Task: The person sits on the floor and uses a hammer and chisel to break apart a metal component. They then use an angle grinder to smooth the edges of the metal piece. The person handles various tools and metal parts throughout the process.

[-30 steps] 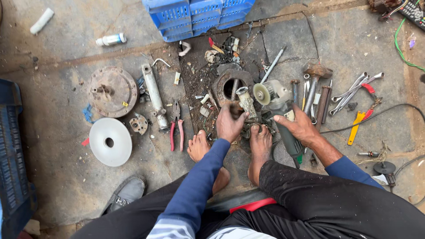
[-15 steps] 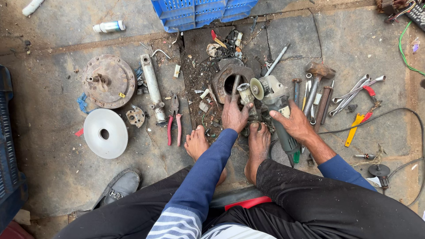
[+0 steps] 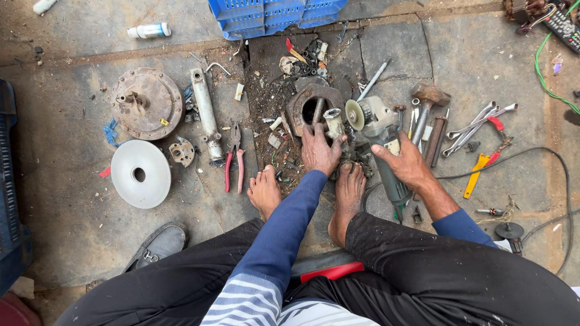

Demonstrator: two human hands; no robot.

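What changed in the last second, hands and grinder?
Little: the left hand keeps pressing the small metal part by the rusty housing; the right hand stays on the angle grinder. Only the view shifted slightly. Pliers, white disc and wrenches unmoved.

a grimy concrete floor (image 3: pixel 72 241) fills the view, dark with oil stains and split into slabs by dirt-filled seams (one runs across the top, others frame a blackened slab (image 3: pixel 272 90) littered with small debris). a blue plastic crate (image 3: pixel 272 15) stands at the top edge, another dark blue crate (image 3: pixel 9 199) at the left edge. a green cable (image 3: pixel 544 72) and a black cable (image 3: pixel 544 157) trail over the right side. light is even and soft, like daylight, with faint shadows.
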